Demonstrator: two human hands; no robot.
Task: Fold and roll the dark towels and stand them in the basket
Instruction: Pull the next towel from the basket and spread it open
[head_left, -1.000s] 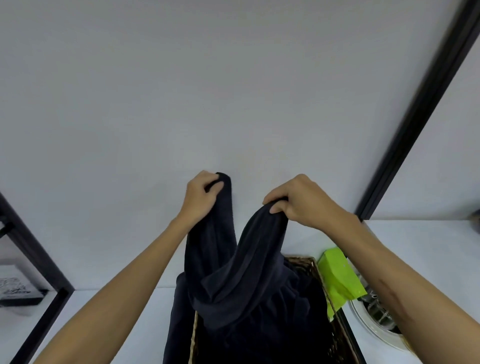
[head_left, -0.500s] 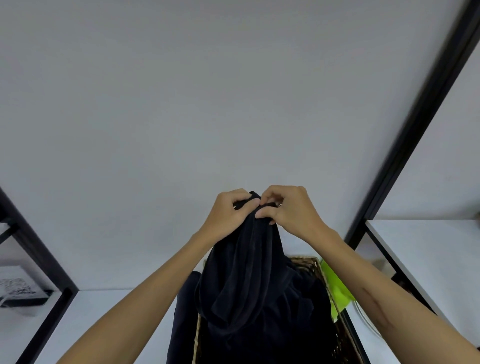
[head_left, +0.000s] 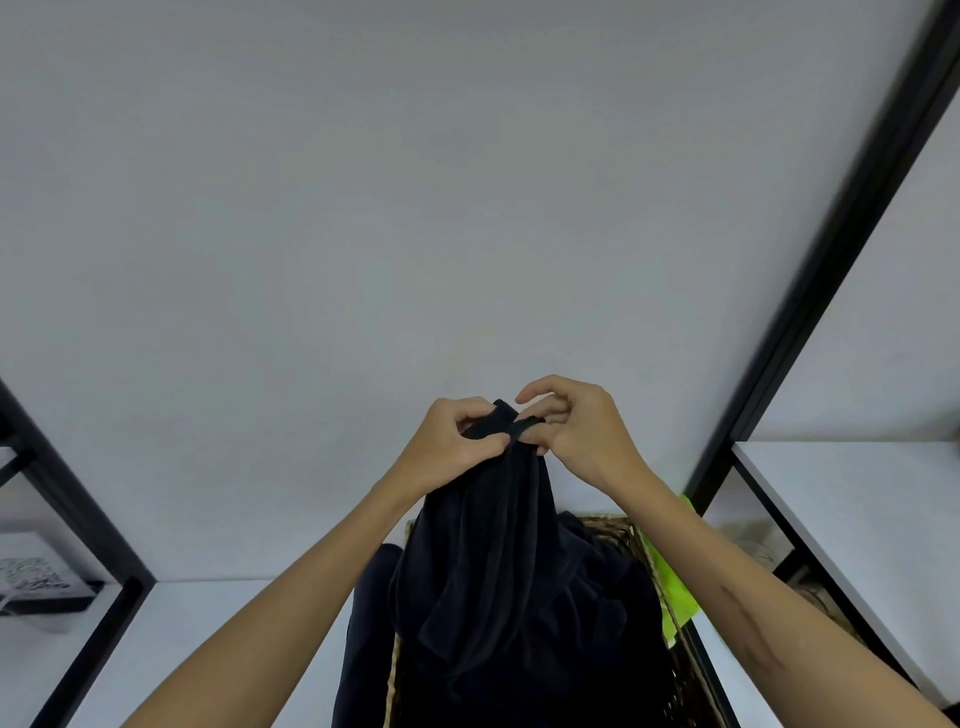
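A dark towel (head_left: 488, 561) hangs lifted in front of the wall, its lower part draped into a woven basket (head_left: 621, 525) below. My left hand (head_left: 447, 447) pinches the towel's top corners. My right hand (head_left: 576, 431) is right beside it, its fingers curled on the same top edge with the index finger raised. More dark cloth (head_left: 363, 639) spills over the basket's left side. The basket's inside is hidden by the towel.
A bright green cloth (head_left: 675, 597) lies at the basket's right edge. The basket stands on a white shelf (head_left: 197, 634) within a black frame (head_left: 810, 291). Another white shelf (head_left: 857, 499) is at right. A small framed picture (head_left: 36, 582) sits at far left.
My hands came together from about a hand's width apart, bringing the towel's two top corners together. The towel now hangs as one narrow fold, slightly higher.
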